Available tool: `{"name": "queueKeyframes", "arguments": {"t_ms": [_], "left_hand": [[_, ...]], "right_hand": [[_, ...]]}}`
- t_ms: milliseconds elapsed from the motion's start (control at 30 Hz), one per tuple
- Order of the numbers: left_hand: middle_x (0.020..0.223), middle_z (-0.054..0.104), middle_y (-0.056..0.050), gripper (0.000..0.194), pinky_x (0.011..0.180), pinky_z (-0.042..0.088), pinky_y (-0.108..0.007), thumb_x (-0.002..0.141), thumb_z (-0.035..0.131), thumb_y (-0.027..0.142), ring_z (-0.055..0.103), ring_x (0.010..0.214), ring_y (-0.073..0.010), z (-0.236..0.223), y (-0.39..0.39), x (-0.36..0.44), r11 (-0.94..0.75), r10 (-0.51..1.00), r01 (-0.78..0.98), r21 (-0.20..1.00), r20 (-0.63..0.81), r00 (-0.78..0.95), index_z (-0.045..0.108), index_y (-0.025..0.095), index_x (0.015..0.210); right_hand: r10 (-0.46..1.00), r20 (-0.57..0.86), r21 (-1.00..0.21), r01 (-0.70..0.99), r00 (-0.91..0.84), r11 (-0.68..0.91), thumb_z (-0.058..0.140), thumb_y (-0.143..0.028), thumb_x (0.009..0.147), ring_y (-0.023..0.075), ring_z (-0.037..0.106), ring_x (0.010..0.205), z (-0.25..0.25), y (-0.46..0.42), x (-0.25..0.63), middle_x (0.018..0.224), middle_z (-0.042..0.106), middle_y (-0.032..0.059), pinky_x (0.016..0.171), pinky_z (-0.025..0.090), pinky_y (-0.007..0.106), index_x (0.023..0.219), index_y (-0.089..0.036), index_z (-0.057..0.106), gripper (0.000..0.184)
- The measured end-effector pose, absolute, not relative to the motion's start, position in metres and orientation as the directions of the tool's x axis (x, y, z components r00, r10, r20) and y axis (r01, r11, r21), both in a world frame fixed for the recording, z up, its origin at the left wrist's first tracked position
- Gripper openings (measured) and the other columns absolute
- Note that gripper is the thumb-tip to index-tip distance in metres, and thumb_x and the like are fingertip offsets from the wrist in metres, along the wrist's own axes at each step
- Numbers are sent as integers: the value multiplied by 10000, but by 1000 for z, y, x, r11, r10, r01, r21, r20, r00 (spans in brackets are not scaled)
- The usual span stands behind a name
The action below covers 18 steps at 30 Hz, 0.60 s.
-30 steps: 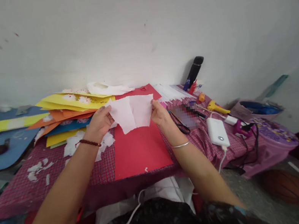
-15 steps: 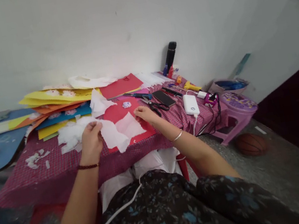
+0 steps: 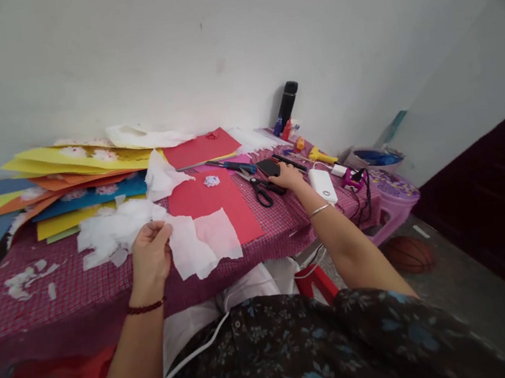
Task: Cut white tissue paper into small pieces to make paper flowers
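My left hand [image 3: 152,249] is closed, pinching the left edge of a thin white sheet of tissue paper [image 3: 194,248]. The tissue hangs over the front of a red paper sheet [image 3: 243,223] and has a crease down its middle. A small whitish crumpled flower shape [image 3: 211,181] lies on that red sheet. Farther right, my right hand [image 3: 288,176] is stretched over a dark phone [image 3: 269,167], fingers apart, beside a black pen [image 3: 289,161]. Whether its fingertips touch either one is hard to see. Black-handled scissors [image 3: 263,191] lie just left of this hand.
Torn white tissue [image 3: 113,230] is heaped at left, before stacked coloured papers [image 3: 82,163]. A white power bank [image 3: 323,185] with cables lies at right, near a yellow glue gun [image 3: 321,155]. A purple stool [image 3: 393,197] and a basketball [image 3: 408,254] are beyond the table.
My right hand has let go of the tissue and moved right to the phone and pen. My left hand has lowered, still pinching the tissue, which now hangs loosely. The view has shifted too.
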State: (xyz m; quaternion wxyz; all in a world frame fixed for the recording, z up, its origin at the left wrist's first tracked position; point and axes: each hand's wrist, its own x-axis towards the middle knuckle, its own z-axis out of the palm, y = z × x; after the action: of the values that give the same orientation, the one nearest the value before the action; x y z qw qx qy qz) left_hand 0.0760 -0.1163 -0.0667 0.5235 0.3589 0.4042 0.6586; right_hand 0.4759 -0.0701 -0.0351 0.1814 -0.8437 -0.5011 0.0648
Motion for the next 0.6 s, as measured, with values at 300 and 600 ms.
{"name": "queueKeyframes", "arguments": {"t_ms": [300,600], "left_hand": [[622,601,51,257,448,333,-163,544,837,181,474,510,-66,-66,-121,76,-97,985,-448,889,20,-173,631,193,697],[640,607,58,303,459,367,-138,489,815,139,501,514,-48,-64,-121,79,-129,973,-489,863,16,-228,651,180,741]], "right_hand": [[883,0,-217,862,470,-459,716,-510,778,416,478,1376,-34,-44,487,1475,484,240,1091,407,549,1536,-207,380,883],[898,96,-240,886,429,-397,675,-454,827,454,460,1372,-24,-53,473,1464,491,272,1080,382,627,1483,-141,453,760]]}}
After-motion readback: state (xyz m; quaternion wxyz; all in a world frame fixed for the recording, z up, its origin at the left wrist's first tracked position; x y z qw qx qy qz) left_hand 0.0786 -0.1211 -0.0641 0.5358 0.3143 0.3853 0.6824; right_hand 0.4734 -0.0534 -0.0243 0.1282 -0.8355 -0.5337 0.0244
